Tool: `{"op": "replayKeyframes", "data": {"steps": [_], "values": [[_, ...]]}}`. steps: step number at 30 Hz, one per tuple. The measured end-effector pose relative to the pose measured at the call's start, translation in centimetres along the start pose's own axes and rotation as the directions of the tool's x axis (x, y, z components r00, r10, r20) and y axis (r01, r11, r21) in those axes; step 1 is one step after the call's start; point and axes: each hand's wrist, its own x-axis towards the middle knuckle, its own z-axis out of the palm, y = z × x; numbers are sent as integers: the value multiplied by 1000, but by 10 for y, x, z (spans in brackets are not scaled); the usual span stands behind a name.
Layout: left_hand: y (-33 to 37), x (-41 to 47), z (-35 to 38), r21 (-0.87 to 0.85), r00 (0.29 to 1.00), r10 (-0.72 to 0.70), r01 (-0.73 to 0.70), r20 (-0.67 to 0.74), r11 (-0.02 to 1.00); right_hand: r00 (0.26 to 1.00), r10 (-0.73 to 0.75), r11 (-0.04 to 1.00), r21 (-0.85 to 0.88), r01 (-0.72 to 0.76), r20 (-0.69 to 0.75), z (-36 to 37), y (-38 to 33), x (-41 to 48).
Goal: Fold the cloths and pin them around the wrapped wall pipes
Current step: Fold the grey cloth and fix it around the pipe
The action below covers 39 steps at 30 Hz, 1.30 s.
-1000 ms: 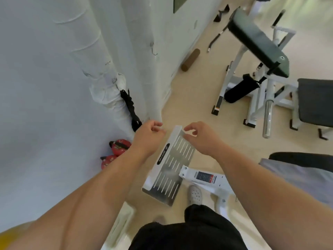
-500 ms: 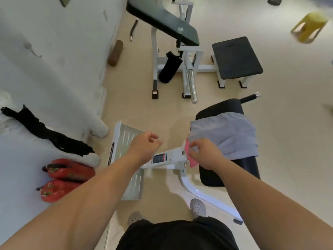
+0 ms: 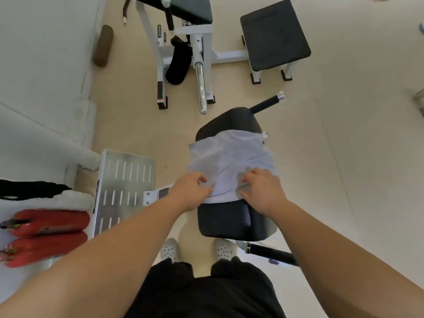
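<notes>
The step in hand looks like the start of the fold: the pale grey cloth (image 3: 229, 159) lies spread, a little rumpled, over the black padded seat (image 3: 224, 222) in the middle of the frame, and both hands are on its near edge. The left hand (image 3: 191, 191) has its fingers curled onto the near left corner, and the right hand (image 3: 261, 191) bends its fingers over the near right part with the thumb at the hem. Each grip seems closed on the cloth, pinching it rather than pressing it flat. Nothing is folded yet, and the far edge hangs slightly past the seat. I see no pin, though one could be hidden in a palm. The next move probably calls for lifting both corners together and carrying them evenly toward the far edge so the fold stays straight. Then the cloth must go to the white wrapped pipe (image 3: 57, 152) at the left of the frame, near where a black cloth (image 3: 29, 189) already sits.
</notes>
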Motion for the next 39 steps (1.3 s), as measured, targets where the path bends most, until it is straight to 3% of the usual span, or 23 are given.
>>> {"op": "replayKeyframes", "data": {"steps": [4,7,13,17,23,28,31,39], "values": [[13,18,39,113,987,26,-44,158,993,999,36,999,-8,-36,17,18,31,0],[18,22,63,162,979,46,-79,198,984,999,16,999,36,-18,47,31,43,-3],[10,28,92,193,986,-8,-25,167,981,988,-1,1000,-2,1,-153,46,48,7],[10,28,99,224,996,51,-66,74,972,964,-97,994,-79,80,-248,48,50,7],[22,15,80,-34,988,152,-153,-31,988,924,-237,962,58,266,-300,11,29,-11],[26,-17,21,-206,976,86,-128,-200,970,892,-264,917,191,350,-367,-36,-8,-30],[17,-42,-16,-249,941,46,-136,-337,959,785,-358,886,81,456,-506,-76,-41,-40],[-43,-121,-106,-483,831,-119,-194,-544,854,732,-494,558,474,681,-469,-136,-137,-32]]}}
